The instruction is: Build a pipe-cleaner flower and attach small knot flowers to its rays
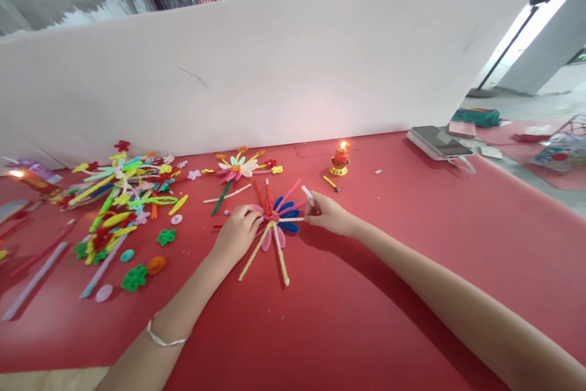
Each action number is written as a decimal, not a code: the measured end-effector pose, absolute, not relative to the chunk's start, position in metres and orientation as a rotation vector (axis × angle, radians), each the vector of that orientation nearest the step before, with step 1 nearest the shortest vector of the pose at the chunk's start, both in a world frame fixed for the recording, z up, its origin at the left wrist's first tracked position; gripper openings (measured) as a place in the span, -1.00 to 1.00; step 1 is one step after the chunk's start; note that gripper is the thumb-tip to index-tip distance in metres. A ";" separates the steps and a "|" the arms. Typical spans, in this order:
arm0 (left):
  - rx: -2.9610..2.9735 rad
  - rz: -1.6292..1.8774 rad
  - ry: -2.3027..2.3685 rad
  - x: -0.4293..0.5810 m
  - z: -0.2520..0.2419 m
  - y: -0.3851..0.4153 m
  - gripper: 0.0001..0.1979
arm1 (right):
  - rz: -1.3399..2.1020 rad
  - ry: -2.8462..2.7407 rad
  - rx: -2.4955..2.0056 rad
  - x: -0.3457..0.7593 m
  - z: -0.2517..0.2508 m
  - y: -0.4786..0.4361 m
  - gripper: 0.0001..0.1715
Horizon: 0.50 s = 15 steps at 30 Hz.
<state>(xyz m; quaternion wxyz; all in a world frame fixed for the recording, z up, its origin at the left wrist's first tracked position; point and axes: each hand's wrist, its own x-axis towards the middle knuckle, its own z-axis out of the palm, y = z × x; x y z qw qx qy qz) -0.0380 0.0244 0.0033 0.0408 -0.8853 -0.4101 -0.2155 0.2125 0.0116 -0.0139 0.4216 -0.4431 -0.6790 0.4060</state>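
A pipe-cleaner flower [289,223] with blue and pink petals and red, white and pale yellow stems radiating from its middle lies on the red table. My left hand [238,229], with a white bracelet on its wrist, has its fingers closed on the flower's left side near the centre; the fingertips are partly hidden. On the right, my right hand [332,215] pinches a short white stick [307,193] that pokes up past its fingers. Its fingertips also meet the outer end of a white stem [293,219]; whether they grip that stem I cannot tell.
A lit red candle [341,156] stands in a gold holder behind, near a short yellow stick [330,183]. Another finished flower [238,166] and a colourful pipe-cleaner heap [119,180] lie left, by a second lit candle [34,182]. A white panel [274,74] borders the back.
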 end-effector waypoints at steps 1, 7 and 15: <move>-2.705 -0.649 -1.252 -0.038 0.003 0.024 -0.79 | 1.015 -1.710 -1.119 0.212 -0.014 0.012 -0.79; -2.692 -0.626 -1.242 -0.038 0.001 0.024 -0.80 | 0.960 -1.752 -1.148 0.211 -0.016 0.012 -0.81; -2.680 -0.655 -1.313 -0.039 0.001 0.024 -0.82 | 0.918 -1.782 -1.214 0.210 -0.017 0.012 -0.80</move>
